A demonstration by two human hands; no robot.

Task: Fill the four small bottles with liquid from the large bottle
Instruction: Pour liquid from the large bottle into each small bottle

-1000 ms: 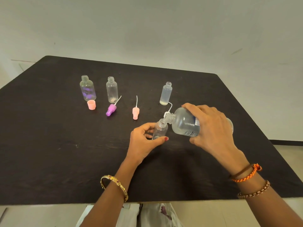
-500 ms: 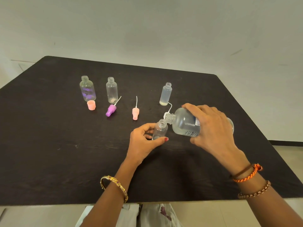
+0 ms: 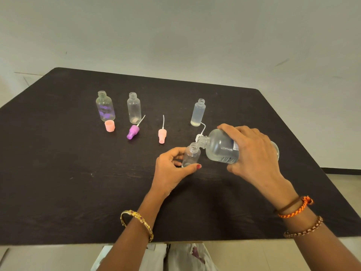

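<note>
I have the right hand (image 3: 254, 153) wrapped over the large bottle (image 3: 220, 147), fingers curled round its body, tipping it so its mouth sits just over the neck of the small bottle (image 3: 191, 155). My left hand (image 3: 172, 169) pinches that small bottle between thumb and fingers low on its body, holding it upright on the dark table (image 3: 58, 173), near the middle-right of the scene.

My worry is the size mismatch: the large mouth is wider than the small neck, so I judge a slightly steeper tilt could send liquid down the outside and onto the table. The small bottle is light, and a nudge from the big bottle's lip could tip it if my pinch slackens.

The other 3 bottles stand open farther back: the purple-tinted bottle (image 3: 105, 106) far left, the clear bottle (image 3: 134, 107) beside it, and the cloudy bottle (image 3: 198, 113) to the right. Near them lie the peach cap (image 3: 109, 126), the purple sprayer (image 3: 133, 132) and the pink sprayer (image 3: 162, 134).

I cannot make out any stream at the mouths, nor the level in the small bottle. My right hand hides much of the large bottle, and a white sprayer (image 3: 200, 133) behind it is mostly covered.
</note>
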